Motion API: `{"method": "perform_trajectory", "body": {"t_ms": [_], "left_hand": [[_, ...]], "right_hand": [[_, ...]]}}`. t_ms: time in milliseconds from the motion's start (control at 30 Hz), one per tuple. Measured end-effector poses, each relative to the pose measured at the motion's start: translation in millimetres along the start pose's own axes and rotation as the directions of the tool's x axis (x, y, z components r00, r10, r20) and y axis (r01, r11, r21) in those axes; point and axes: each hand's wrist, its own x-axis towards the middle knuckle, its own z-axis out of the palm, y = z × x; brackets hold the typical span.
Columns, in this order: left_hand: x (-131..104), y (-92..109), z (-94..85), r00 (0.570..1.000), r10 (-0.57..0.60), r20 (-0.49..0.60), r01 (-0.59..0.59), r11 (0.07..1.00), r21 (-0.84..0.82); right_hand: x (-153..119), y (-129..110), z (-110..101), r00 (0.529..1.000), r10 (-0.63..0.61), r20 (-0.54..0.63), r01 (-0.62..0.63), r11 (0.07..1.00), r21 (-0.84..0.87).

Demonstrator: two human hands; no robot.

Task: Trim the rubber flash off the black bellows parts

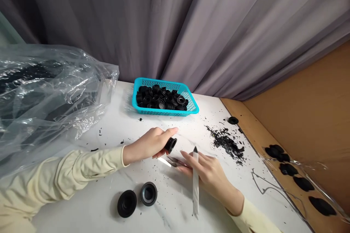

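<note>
Between thumb and fingers, my left hand (153,142) grips a black ribbed rubber bellows (171,146), its flanged end facing right. My right hand (209,171) is closed around small metal snips (172,161), whose pointed blades lie just below the bellows; fingers partly hide them. A white stick with a dark pointed tip (195,185) is also tucked across the fingers of that hand. Two more black rubber pieces, a wider one (127,204) and a smaller one (149,193), rest on the white table in front of me, their round openings facing up.
A turquoise basket (164,113) full of black rubber pieces stands at the back. Clear plastic bagging (82,94) covers the left side. Black scraps (228,143) are heaped at right, near a lone rubber piece (233,120). Several dark lumps (303,183) lie along the brown right edge.
</note>
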Motion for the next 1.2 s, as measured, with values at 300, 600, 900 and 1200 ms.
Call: {"method": "perform_trajectory", "body": {"t_ms": [300,600,900,1200], "left_hand": [[-0.7,-5.1,2.0,0.999,0.037,-0.002,-0.037,0.993,0.109],[-1.7,-2.7,-6.8,0.551,0.834,-0.034,-0.607,0.428,0.669],[6.0,-7.2,-7.5,0.392,0.918,0.052,-0.769,0.297,0.566],[2.9,-3.3,-3.5,0.457,0.889,0.028,-0.774,0.381,0.505]], "right_hand": [[56.5,-18.7,-8.4,0.983,0.148,-0.109,-0.105,0.939,0.328],[69.8,-4.0,-49.3,0.781,0.544,0.308,-0.573,0.428,0.699],[74.4,-0.4,-69.1,0.674,0.505,0.539,-0.694,0.182,0.697],[73.8,1.5,-71.8,0.644,0.487,0.591,-0.718,0.117,0.686]]}}
